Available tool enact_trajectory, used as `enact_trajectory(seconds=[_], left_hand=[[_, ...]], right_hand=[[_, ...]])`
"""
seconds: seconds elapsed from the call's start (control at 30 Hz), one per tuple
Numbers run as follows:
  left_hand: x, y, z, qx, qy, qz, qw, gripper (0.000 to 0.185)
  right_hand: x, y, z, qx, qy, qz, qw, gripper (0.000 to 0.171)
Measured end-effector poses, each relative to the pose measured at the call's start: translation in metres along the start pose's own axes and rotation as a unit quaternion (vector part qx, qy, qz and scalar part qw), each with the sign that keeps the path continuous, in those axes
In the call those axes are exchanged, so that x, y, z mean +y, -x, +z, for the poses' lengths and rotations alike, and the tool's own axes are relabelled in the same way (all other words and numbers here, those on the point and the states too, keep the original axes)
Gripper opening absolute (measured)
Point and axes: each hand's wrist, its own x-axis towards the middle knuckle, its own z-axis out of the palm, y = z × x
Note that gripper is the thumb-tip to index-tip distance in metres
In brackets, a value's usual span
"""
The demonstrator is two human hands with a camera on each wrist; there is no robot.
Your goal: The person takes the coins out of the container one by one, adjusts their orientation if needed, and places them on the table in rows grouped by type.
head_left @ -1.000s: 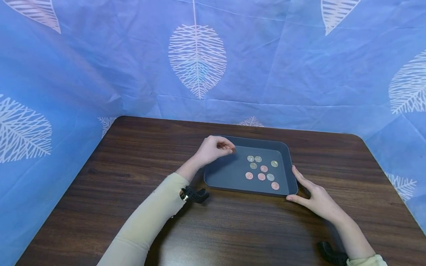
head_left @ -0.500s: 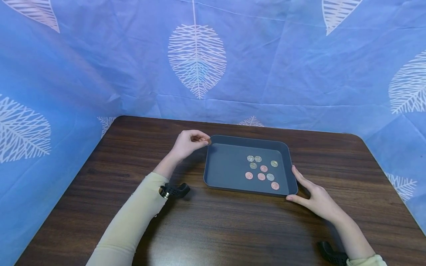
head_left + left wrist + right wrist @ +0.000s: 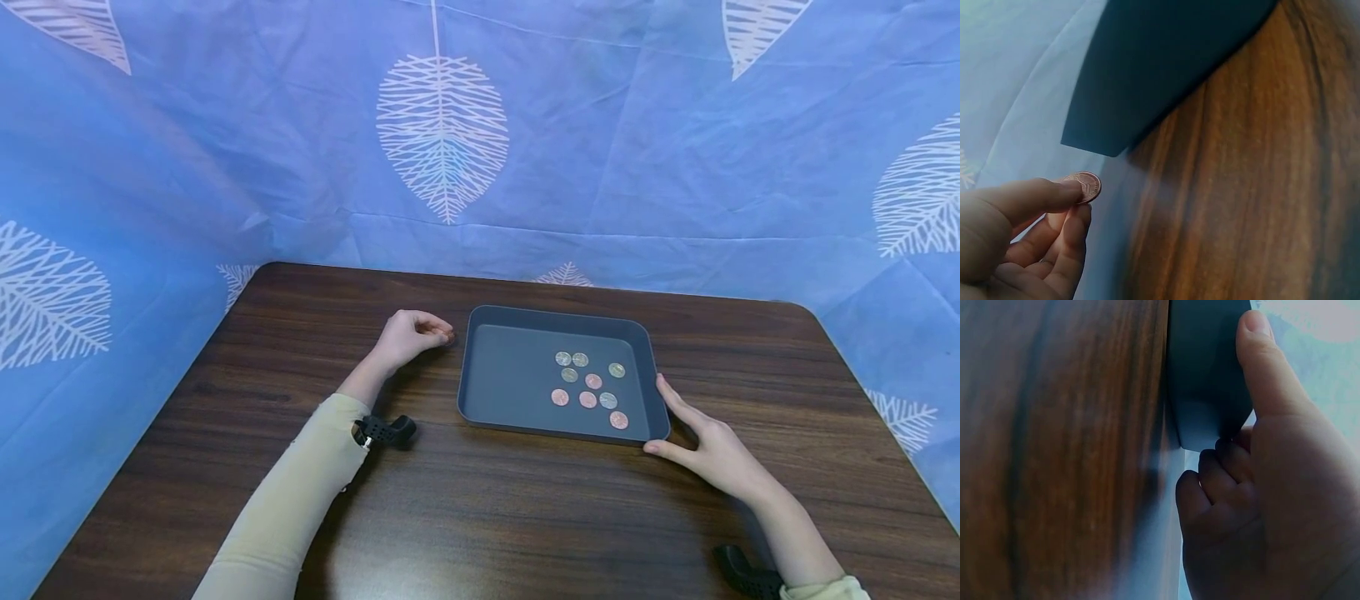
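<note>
A copper coin (image 3: 1089, 186) is pinched between the thumb and fingers of my left hand (image 3: 411, 338), over the table just left of the tray. The dark grey tray (image 3: 498, 375) lies flat on the table. Inside it, towards the right, several coins lie loose, among them a copper coin (image 3: 559, 397) and a silver coin (image 3: 608, 401). My right hand (image 3: 712, 450) rests against the tray's front right corner with its thumb and fingers spread. In the right wrist view the thumb lies along the tray's wall (image 3: 1207, 375).
The dark wooden table (image 3: 525, 508) extends around the tray on all sides. Behind it hangs a blue cloth (image 3: 300, 108) with white leaf prints. Black wrist straps, a left one (image 3: 386, 431) and a right one (image 3: 742, 573), stick out from the forearms.
My left hand has moved left from over the tray, past its left rim, and lowered towards the table with the copper coin. The right hand and the coins in the tray stay put.
</note>
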Motion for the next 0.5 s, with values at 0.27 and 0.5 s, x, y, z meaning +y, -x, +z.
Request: enact_trajectory(seconds=[0.27,0.5], left_hand=[[-0.0014,-0.0017,0.001,-0.005,-0.056,0.008,0.9984,0.012],[-0.0019,-0.0058,0.0034,-0.005,-0.086,0.004,0.9963,0.011]], right_hand=[[0.0009,0.0,0.0006,0.003,0.0,-0.003,1.0,0.094],[0.0025,-0.0002,0.0016,0.005,0.002,-0.005,1.0,0.093]])
